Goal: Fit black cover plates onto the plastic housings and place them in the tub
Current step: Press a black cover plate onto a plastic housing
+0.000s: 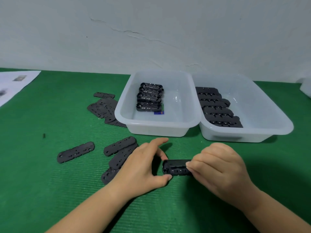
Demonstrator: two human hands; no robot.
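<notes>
Housing in hand: a black plastic housing [176,167] is held just above the green desk [50,190], in front of the two tubs, open side up, no cover plate on it yet.
Right hand [218,169]: fingers curled over the housing's right end, pinching it.
Left hand [144,165]: thumb and fingers curved round the housing's left end, thumb tip at its near corner; index finger lifted clear.
Cover plates [119,146]: loose black plates lie on the desk left of the hands, with another heap [104,108] beside the left tub.
Left tub [156,128]: holds a row of open housings.
Right tub [249,137]: holds a row of covered units.
Handling: the housing looks light, rigid and thin-walled; best gripped by its ends, leaving the open face free. The plates look thin and flat, best lifted by an edge.
</notes>
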